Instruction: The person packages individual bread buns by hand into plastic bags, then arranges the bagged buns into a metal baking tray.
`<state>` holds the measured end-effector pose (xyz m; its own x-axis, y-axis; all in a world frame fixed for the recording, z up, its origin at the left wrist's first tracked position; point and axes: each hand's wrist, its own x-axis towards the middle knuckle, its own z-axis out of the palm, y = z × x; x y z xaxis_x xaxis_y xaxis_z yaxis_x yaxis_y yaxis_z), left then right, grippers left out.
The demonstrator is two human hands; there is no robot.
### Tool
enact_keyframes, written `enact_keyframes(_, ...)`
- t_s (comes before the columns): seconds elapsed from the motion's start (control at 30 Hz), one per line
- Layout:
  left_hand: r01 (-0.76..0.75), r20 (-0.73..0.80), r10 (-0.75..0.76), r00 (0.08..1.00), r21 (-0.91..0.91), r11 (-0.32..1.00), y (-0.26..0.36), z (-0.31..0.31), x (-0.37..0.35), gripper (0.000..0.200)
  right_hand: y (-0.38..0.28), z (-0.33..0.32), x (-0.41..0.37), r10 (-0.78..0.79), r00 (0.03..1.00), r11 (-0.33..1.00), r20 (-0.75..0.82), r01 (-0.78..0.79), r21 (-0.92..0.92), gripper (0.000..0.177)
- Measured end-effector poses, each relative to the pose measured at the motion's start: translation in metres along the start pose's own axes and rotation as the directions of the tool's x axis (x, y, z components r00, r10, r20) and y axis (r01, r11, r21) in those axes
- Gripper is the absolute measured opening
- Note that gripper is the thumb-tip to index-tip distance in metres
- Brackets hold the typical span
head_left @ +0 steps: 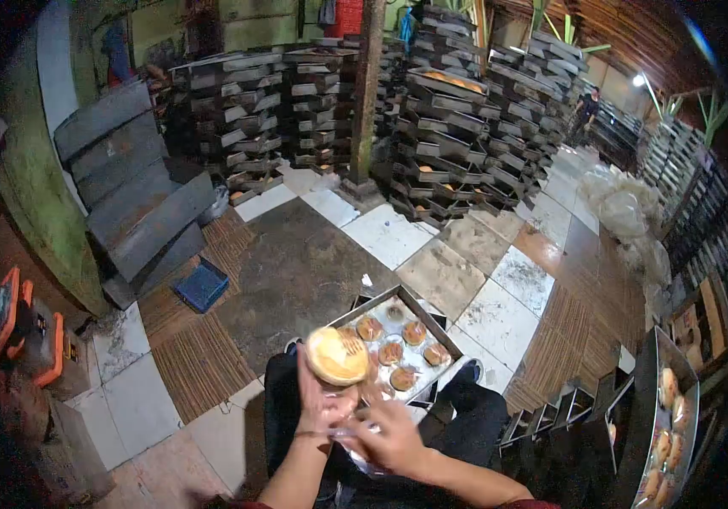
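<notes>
My left hand (323,403) is raised over my lap, closed around a round golden bun (338,356) with brown marks on its top. Just to the right and below, my right hand (391,437) has its fingers curled together near the left wrist. What those fingers hold is too blurred to make out; some shiny clear material shows around them. A metal tray (454,349) rests across my knees. Several small browned buns (390,353) lie spaced out in it, and the hands and raised bun hide its near left part.
Tall stacks of dark trays (445,127) line the back around a post (367,102). A blue crate (201,284) sits on the floor at left. Another tray (693,373) with several buns stands at right. Clear plastic (623,204) is heaped farther back, near a person (585,110).
</notes>
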<state>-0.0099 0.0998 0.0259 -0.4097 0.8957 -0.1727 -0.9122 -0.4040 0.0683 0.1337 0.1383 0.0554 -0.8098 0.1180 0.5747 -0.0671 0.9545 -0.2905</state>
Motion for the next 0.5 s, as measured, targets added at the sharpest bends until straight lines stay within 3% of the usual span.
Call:
enact_keyframes(0.03, -0.026, 0.124, 0.039, 0.991, -0.109, 0.994, 0.001, 0.019, -0.009, 0.069, -0.008, -0.015, 0.002, 0.158, 0.984, 0.985, -0.082, -0.162, -0.055, 0.032)
enact_keyframes(0.07, -0.189, 0.096, 0.194, 0.976, -0.052, 0.981, 0.005, 0.017, -0.006, 0.073, -0.007, -0.021, 0.009, 0.266, 0.958, 0.963, -0.106, -0.268, -0.004, 0.026)
enact_keyframes(0.1, -0.28, 0.206, 0.272, 0.94, 0.011, 0.96, 0.006, 0.031, -0.011, 0.071, -0.005, -0.021, 0.017, 0.273, 0.951, 0.96, -0.149, -0.258, 0.108, 0.019)
enact_keyframes(0.13, -0.281, 0.222, 0.281, 0.934, -0.035, 0.959, 0.007, 0.038, -0.012, 0.072, -0.002, -0.016, 0.013, 0.448, 0.89, 0.778, 0.079, -0.432, 0.456, 0.017)
enact_keyframes(0.17, -0.281, 0.232, 0.291, 0.928, -0.079, 0.957, 0.007, 0.043, -0.014, 0.072, -0.002, -0.011, 0.008, 0.506, 0.787, 0.438, 0.354, -0.588, 0.681, 0.016)
enact_keyframes(0.2, -0.338, 0.201, 0.337, 0.92, -0.031, 0.941, 0.007, 0.048, -0.016, 0.07, -0.005, -0.012, 0.009, 0.506, 0.797, 0.346, 0.331, -0.539, 0.768, 0.016)
enact_keyframes(0.23, -0.304, 0.206, 0.296, 0.933, 0.008, 0.953, 0.014, 0.048, -0.014, 0.067, -0.009, -0.018, 0.011, 0.488, 0.834, 0.475, 0.259, -0.502, 0.723, 0.016)
enact_keyframes(0.3, -0.323, 0.237, 0.298, 0.925, 0.078, 0.943, 0.015, 0.056, -0.018, 0.064, -0.005, -0.019, 0.017, 0.244, 0.97, 0.863, -0.01, -0.212, 0.458, 0.016)
enact_keyframes(0.33, -0.268, 0.242, 0.246, 0.939, 0.062, 0.961, 0.016, 0.058, -0.022, 0.063, 0.004, -0.014, 0.012, 0.118, 0.993, 0.953, -0.017, -0.108, 0.282, 0.016)
enact_keyframes(0.37, -0.305, 0.203, 0.281, 0.938, 0.098, 0.947, 0.011, 0.064, -0.025, 0.061, 0.006, -0.011, 0.009, 0.088, 0.995, 0.988, -0.036, -0.083, 0.13, 0.017)
enact_keyframes(0.43, -0.305, 0.219, 0.266, 0.939, 0.173, 0.936, 0.009, 0.057, -0.019, 0.056, -0.002, -0.008, 0.007, 0.25, 0.961, 0.965, 0.115, -0.258, 0.058, 0.013)
enact_keyframes(0.47, -0.31, 0.197, 0.289, 0.937, 0.085, 0.947, 0.008, 0.05, -0.012, 0.054, -0.009, -0.008, 0.005, 0.311, 0.867, 0.912, 0.389, -0.388, 0.134, 0.011)
enact_keyframes(0.5, -0.314, 0.175, 0.31, 0.935, -0.002, 0.949, 0.008, 0.046, -0.006, 0.052, -0.006, 0.0, -0.021, -0.152, 0.507, 0.93, 0.848, -0.219, 0.297, 0.012)
